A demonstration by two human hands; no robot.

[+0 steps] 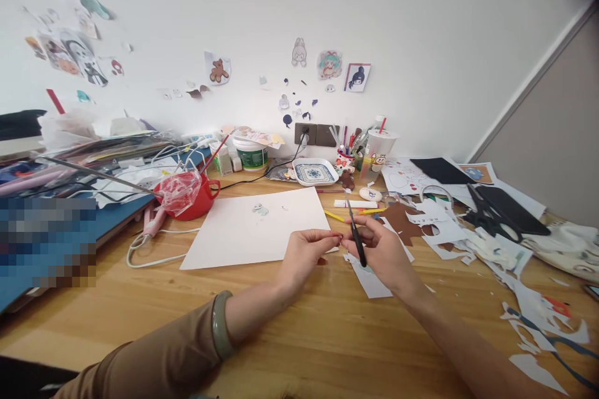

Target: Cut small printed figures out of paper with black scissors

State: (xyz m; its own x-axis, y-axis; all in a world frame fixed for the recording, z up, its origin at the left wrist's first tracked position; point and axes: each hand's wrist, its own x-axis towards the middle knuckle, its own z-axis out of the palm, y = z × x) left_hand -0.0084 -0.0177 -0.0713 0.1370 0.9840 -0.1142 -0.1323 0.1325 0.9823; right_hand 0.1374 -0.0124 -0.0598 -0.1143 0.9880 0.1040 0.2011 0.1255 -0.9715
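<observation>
My left hand is closed in a pinch over the table, its fingertips meeting those of my right hand. A tiny reddish piece shows between the fingertips, too small to name. Across my right hand's fingers lies a slim black-handled tool with a narrow metal tip pointing away from me; whether it is a knife or scissors is unclear. Behind my left hand lies a large white sheet with small pale-green paper cutouts on it. A smaller printed paper rests partly under my right hand.
A red mug holding crumpled plastic stands left. At the back are a patterned dish, a white tub and a drink cup. Black scissors, brown paper and paper scraps lie right.
</observation>
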